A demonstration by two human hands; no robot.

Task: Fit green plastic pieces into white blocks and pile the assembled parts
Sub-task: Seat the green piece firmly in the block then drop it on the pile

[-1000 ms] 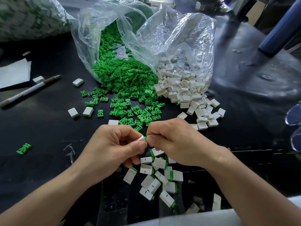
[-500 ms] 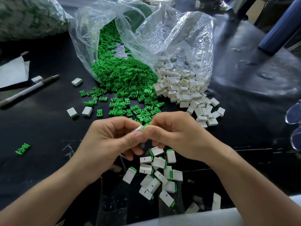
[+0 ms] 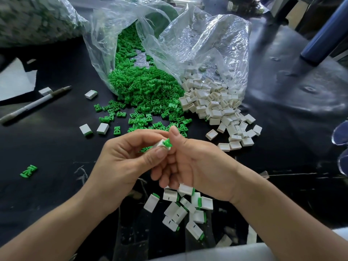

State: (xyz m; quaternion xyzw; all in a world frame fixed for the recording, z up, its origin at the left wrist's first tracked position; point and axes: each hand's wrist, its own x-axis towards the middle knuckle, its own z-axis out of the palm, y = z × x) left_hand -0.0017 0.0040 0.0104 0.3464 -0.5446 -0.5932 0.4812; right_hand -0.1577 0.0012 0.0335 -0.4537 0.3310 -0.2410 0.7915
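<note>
Low in the frame, the pile of finished parts (image 3: 180, 206) lies on the bench (image 3: 47, 147). Just above it, the left hand (image 3: 128, 159) pinches a white block (image 3: 159, 145). The right hand (image 3: 197, 166) pinches the green piece (image 3: 167, 143), hidden a second ago and now sticking out (probably not yet seated). The bags (image 3: 207, 44) spill loose stock beyond.

Only the person's arms and hands show here, and they're bare. The left hand (image 3: 128, 161) and right hand (image 3: 197, 166) are uncovered, same for the left forearm (image 3: 56, 227) and right forearm (image 3: 282, 213) all the way out to the frame edge. The left thumbnail (image 3: 160, 152) and right thumbnail (image 3: 174, 129) look short and plain. Knuckles show the usual creases. There's a strip of pale grey cloth (image 3: 226, 253) along the bottom edge, could be their clothes, can't really tell.
</note>
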